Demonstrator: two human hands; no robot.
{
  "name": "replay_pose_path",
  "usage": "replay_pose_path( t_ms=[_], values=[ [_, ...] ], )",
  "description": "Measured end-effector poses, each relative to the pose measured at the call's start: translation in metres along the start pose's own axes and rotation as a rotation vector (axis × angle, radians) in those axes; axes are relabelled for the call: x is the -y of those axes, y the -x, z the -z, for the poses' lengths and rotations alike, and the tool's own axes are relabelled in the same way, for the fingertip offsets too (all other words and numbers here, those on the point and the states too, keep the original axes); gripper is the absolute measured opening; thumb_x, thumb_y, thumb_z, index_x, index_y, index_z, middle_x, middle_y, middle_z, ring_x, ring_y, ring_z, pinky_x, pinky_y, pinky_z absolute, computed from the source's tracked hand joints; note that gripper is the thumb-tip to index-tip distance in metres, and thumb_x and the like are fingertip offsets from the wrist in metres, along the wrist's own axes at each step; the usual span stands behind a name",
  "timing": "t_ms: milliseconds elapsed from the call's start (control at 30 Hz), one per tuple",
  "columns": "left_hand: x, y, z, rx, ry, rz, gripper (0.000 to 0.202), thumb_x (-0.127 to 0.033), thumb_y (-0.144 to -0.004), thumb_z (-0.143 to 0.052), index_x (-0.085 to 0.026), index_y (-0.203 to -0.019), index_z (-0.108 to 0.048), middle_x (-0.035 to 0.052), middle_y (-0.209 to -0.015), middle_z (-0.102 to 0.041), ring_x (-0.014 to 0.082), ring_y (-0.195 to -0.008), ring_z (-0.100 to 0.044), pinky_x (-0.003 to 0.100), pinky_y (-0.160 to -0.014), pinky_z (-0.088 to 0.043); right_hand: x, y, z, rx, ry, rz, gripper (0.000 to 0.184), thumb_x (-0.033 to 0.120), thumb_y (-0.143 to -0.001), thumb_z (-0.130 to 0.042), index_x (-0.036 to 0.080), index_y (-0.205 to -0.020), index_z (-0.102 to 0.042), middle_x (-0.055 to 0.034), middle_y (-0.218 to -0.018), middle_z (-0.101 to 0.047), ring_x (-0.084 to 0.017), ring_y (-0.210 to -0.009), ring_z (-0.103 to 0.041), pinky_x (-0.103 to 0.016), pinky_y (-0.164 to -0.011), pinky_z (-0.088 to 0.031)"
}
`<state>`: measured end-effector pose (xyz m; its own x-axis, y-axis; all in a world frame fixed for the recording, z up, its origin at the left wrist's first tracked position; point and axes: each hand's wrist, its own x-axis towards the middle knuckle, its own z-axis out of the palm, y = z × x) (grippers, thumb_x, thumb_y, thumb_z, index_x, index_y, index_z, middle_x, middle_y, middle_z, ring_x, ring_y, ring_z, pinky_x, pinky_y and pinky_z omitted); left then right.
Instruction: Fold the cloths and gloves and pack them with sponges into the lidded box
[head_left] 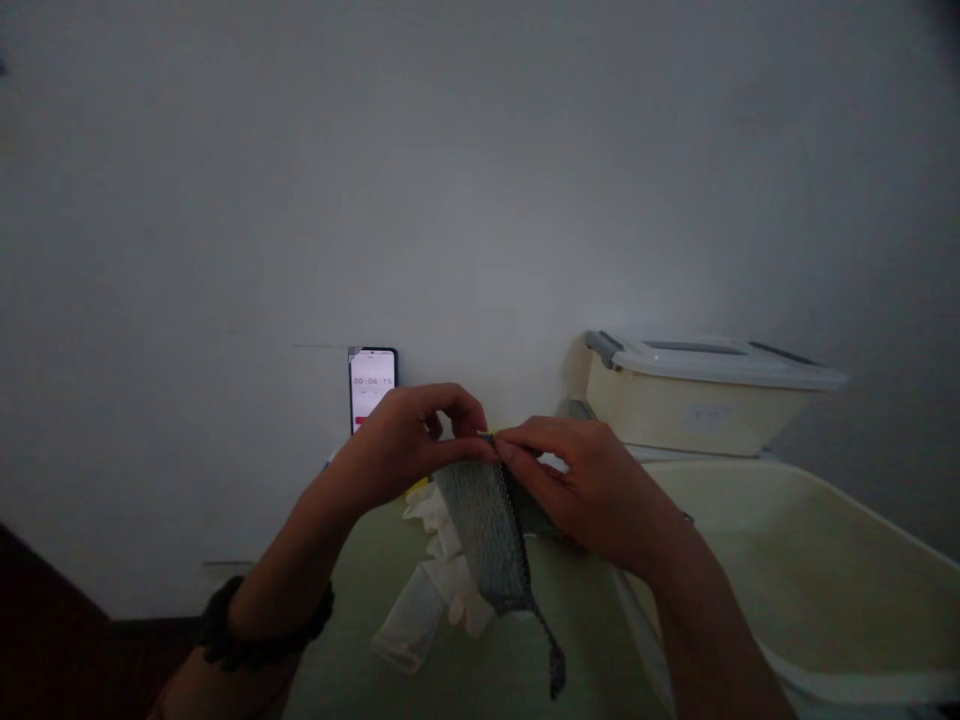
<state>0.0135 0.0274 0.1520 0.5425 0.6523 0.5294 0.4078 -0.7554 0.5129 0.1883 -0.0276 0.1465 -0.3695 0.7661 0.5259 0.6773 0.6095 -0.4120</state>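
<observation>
Left of the grey knitted strip [487, 525], an upright phone [373, 365] is partly behind the left hand [409, 435]; an outward swing could topple it. That hand's thumb and fingers pinch the strip's upper edge. What look like white gloves [431, 590] lie crumpled against the strip's left side and could tangle with it. The strip slopes down between the hands; a snag on its trailing yarn tail [555, 665] might loosen stitches. The right hand [577, 475] pinches the dark border, where fingertips could slip. Farther right of the strip sit a lidded storage box [690, 405], contents hidden, and an open cream tub [847, 590], its pale floor partly covered by the forearm.
</observation>
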Motion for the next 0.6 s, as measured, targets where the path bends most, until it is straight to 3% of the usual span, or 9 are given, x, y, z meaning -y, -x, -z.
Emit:
replay_pose_path(
  t_ms=[333,467,600],
  values=[
    [0.000,-0.001,-0.001,0.049,-0.129,-0.176,0.012,-0.025,-0.071,-0.064,-0.016,-0.067,-0.059,-0.0028,-0.066,-0.057,0.0076,-0.059,-0.048,0.019,-0.056,-0.037,-0.004,-0.001,-0.002,0.058,0.041,-0.116,0.024,0.030,-0.086,-0.043,0.020,-0.078,-0.063,0.0023,-0.066,-0.063,-0.010,-0.057,-0.054,-0.023,-0.055,-0.034],
    [0.002,0.000,-0.001,0.069,-0.101,-0.115,0.019,-0.033,-0.070,-0.064,-0.017,-0.075,-0.057,-0.0015,-0.073,-0.058,0.0097,-0.065,-0.051,0.020,-0.059,-0.040,-0.005,-0.001,0.000,0.034,0.005,-0.107,0.020,0.026,-0.085,-0.044,0.019,-0.080,-0.062,0.0026,-0.067,-0.062,-0.010,-0.059,-0.054,-0.022,-0.055,-0.035],
    [0.010,0.002,-0.003,0.204,0.015,-0.047,0.029,-0.039,-0.072,-0.061,-0.018,-0.091,-0.052,0.0013,-0.089,-0.059,0.0126,-0.078,-0.054,0.024,-0.068,-0.043,-0.008,0.003,0.010,-0.007,-0.069,-0.080,0.016,0.024,-0.085,-0.044,0.020,-0.083,-0.060,0.0033,-0.073,-0.062,-0.009,-0.067,-0.054,-0.020,-0.060,-0.037]
  ],
)
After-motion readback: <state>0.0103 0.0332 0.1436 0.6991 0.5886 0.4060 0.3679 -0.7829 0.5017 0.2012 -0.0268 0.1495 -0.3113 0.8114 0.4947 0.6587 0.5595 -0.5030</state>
